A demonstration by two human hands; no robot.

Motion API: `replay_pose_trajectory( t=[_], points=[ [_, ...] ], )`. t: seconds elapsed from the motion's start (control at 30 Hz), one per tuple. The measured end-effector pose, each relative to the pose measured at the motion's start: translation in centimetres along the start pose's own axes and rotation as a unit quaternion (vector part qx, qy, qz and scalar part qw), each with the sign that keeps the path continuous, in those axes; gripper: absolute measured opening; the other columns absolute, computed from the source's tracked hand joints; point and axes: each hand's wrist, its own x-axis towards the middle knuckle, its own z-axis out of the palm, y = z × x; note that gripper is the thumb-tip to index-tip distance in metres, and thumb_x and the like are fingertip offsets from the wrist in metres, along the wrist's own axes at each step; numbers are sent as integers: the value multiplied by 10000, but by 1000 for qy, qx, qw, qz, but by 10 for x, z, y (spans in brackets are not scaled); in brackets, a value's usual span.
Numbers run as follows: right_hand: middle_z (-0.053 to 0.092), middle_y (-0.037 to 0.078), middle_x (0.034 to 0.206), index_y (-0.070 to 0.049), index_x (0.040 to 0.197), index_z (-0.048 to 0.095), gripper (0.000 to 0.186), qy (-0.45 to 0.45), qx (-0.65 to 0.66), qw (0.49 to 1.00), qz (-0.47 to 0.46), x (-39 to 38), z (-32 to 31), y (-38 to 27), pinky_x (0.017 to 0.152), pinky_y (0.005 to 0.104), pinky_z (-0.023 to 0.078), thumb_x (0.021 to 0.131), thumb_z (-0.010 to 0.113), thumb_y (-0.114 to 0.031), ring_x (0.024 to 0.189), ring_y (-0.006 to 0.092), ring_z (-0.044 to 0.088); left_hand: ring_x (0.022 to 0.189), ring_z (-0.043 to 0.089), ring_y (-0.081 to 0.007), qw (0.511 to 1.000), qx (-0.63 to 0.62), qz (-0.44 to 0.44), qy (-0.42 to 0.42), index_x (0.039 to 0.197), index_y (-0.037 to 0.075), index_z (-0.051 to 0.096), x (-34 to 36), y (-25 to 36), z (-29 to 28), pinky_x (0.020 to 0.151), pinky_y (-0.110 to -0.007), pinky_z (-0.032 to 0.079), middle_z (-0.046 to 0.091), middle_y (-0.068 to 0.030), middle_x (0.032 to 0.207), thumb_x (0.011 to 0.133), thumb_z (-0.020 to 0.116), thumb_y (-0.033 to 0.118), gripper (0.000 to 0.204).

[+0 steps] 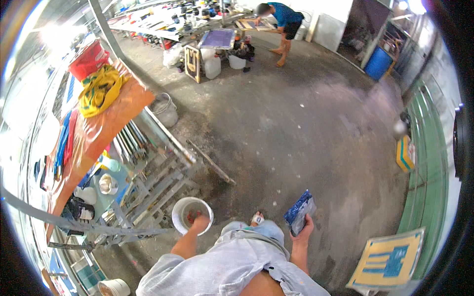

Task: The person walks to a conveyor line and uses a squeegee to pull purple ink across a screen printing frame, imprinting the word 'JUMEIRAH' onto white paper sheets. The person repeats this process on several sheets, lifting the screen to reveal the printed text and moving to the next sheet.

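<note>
My left hand (201,224) is over the near right part of a white bucket (177,213), its fingers curled down past the rim. Something small and reddish (191,215) shows inside, close to the fingertips. What those fingers hold is too small to make out. Out to the right, my right hand (302,230) grips a flat, blade-like piece (299,212), dark blue along its upper part and shiny grey below. It is tilted and clear of the floor.
A metal rack (148,190) with an orange-covered top (106,118) stands at my left. A wooden bar (212,163) juts from it. A yellow-and-blue framed panel (387,259) is at lower right. Another person (286,19) bends over a far table. A grey bucket (164,111) stands beyond the rack.
</note>
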Motion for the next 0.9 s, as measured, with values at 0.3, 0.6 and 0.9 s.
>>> replay_pose_trajectory(
  t=[0.3, 0.6, 0.9],
  points=[
    [669, 87, 1286, -110, 1393, 567, 522, -72, -92, 993, 36, 272, 190, -99, 1004, 496, 533, 969, 606, -412, 1157, 302, 652, 1043, 697, -388, 761, -499, -309, -276, 1043, 45, 768, 69, 87, -39, 901, -486, 556, 740, -197, 1117, 897, 654, 493, 484],
    [691, 88, 1306, -87, 1354, 612, 490, -41, -60, 996, 44, 541, 327, -83, 983, 447, 570, 910, 649, -292, 1221, 288, 655, 1125, 686, -386, 797, -557, -224, 66, 1214, 4, 713, 407, -31, -358, 935, -460, 548, 694, -246, 1252, 929, 662, 441, 525],
    [747, 143, 1155, -36, 1135, 703, 277, -134, -127, 942, 281, 778, 469, 32, 856, 440, 627, 896, 733, -174, 981, 286, 737, 1446, 448, -303, 563, -796, 141, 172, 1513, -19, 453, 562, -113, -648, 1185, -430, 385, 510, -158, 1539, 823, 878, 372, 899]
  ],
)
